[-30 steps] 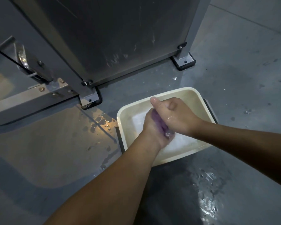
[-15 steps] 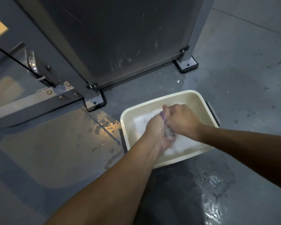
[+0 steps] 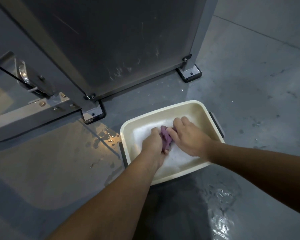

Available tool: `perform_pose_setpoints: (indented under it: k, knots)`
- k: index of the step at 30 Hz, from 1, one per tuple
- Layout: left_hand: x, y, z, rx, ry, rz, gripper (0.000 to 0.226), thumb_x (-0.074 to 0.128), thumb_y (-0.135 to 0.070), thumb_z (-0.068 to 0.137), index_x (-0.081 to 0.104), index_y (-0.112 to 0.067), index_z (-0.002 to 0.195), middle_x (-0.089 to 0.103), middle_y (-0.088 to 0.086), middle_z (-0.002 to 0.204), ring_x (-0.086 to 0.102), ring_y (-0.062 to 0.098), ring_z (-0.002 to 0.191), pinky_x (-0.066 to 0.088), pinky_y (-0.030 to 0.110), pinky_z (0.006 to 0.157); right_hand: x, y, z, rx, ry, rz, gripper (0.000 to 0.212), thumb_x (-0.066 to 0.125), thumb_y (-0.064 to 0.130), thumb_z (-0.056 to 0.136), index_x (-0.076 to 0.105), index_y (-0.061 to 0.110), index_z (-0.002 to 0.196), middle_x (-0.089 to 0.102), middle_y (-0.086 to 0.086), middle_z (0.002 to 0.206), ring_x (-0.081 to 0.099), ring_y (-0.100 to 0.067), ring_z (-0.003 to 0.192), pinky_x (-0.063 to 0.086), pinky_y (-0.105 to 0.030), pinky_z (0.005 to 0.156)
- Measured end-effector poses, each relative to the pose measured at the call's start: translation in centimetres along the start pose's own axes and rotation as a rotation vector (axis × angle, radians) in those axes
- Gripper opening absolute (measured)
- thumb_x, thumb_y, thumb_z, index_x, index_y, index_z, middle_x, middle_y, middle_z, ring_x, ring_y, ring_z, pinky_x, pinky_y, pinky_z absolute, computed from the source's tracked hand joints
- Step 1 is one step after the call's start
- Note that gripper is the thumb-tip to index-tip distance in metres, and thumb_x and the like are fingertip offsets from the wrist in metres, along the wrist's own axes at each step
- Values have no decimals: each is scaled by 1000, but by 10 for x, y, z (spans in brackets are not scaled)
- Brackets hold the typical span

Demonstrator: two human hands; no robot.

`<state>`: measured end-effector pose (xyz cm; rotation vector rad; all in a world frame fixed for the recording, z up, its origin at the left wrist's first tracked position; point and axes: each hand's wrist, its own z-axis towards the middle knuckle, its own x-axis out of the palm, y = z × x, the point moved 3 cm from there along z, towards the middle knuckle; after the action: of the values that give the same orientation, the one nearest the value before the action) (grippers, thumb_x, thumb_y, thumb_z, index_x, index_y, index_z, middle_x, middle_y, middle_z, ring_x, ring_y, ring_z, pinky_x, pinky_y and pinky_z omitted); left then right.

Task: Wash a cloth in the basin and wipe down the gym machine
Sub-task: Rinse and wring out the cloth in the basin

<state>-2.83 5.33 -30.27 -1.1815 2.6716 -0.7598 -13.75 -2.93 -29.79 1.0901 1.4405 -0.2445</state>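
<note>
While both grip one purple cloth [image 3: 165, 138], left hand [image 3: 153, 144], right hand [image 3: 189, 135], one basin [image 3: 128, 125]

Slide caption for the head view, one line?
Both hands, left hand and right hand, scrub a purple cloth in a cream basin.

The gym machine [image 3: 111, 49] blocks the upper left of the frame; open wet floor [image 3: 258, 104] lies right of the basin [image 3: 126, 129] and below it.

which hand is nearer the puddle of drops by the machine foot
Left. The left hand grips the purple cloth on the basin's puddle side; the right hand holds the cloth from the far side.
</note>
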Motion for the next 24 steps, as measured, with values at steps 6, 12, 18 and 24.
perform_pose_setpoints:
  k: [6,12,18,24]
  knots:
    - [-2,2,4,-40,-58,93,40,42,-26,103,70,-16,75,70,-1,70,51,15,58,35,26,46,23,-7,11,287,365,-26,27,48,8,103,60,5,127,63,-13,123,60,-31,120,44,-29,96]
    - [-7,-4,3,-54,38,34,33,39,-26,96,61,-16,73,54,-1,51,49,14,42,38,18,43,-8,45,-13,159,281,557,25,41,29,109,59,14,101,69,2,91,63,1,75,43,-12,65]
    - [7,-10,-11,52,283,21,27,44,-23,81,43,-25,54,28,-6,48,26,9,41,14,20,43,-57,82,-24,84,88,722,47,53,25,103,51,-8,70,60,-25,68,53,-15,59,44,-19,61]
    - [36,-14,-31,74,311,-129,41,53,-49,86,56,-21,56,43,-7,57,47,9,53,30,22,50,-58,75,-13,148,-64,590,69,46,46,106,54,10,47,59,-6,47,58,-12,48,43,-21,61]
